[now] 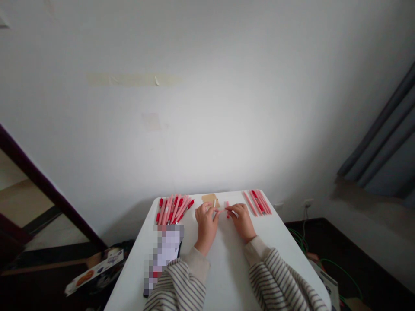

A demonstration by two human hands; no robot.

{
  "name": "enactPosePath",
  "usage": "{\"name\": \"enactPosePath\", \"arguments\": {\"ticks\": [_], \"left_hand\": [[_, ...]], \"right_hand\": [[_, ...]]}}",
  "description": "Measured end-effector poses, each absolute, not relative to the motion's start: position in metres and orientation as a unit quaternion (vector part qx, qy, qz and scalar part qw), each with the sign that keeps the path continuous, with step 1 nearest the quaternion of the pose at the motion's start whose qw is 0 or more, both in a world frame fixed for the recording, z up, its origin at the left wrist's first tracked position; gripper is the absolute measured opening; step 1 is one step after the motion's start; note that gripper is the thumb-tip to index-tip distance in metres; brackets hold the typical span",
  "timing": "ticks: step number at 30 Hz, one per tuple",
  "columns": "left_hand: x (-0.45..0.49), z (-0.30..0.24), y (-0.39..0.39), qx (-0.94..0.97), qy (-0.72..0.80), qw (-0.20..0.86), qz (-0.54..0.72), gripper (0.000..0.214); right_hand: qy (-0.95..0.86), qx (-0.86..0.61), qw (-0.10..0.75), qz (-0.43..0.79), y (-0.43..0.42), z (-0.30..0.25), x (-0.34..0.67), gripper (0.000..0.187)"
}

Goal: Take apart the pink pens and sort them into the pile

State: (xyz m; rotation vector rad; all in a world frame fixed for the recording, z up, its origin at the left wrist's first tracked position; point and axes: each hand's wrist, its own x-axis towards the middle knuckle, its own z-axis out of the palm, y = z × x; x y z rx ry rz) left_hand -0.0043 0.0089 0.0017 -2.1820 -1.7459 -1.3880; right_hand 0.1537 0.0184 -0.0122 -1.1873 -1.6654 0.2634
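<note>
Fingertips of the left hand (207, 221) and right hand (241, 221) looked nearly closed, nearer than the tan paper (207, 198); whether they gripped, I couldn't tell. A pink pen-like piece (227, 203), pointing away, lay right of the paper, at the right fingertips. Larger pen pile (176, 210) left of it; smaller pen row (256, 201) right.

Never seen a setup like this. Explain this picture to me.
No machine here: these are a person's bare left hand and right hand, seen by a camera worn on the head, looking forward and down. On the white table, red and pink pens lie bunched at the left, with a second group at the right. A pixelated object lies nearer on the left, and a tan piece lies beyond the left hand. Both hands' fingers seem to pinch small pinkish pieces, too tiny to make out.
</note>
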Motion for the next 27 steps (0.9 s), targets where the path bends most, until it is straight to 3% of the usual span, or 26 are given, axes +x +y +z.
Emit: {"name": "enactPosePath", "arguments": {"ticks": [14,27], "left_hand": [[-0.0052,0.0036,0.0049,-0.72,-0.567,0.025,-0.4,0.013],[-0.005,-0.0047,0.0114,-0.722,-0.54,0.024,-0.432,0.01]], "right_hand": [[-0.701,-0.486,0.51,0.11,0.0176,-0.0108,0.1541,0.021],[-0.708,-0.479,0.503,0.13,0.019,-0.0127,0.1531,0.015]]}}
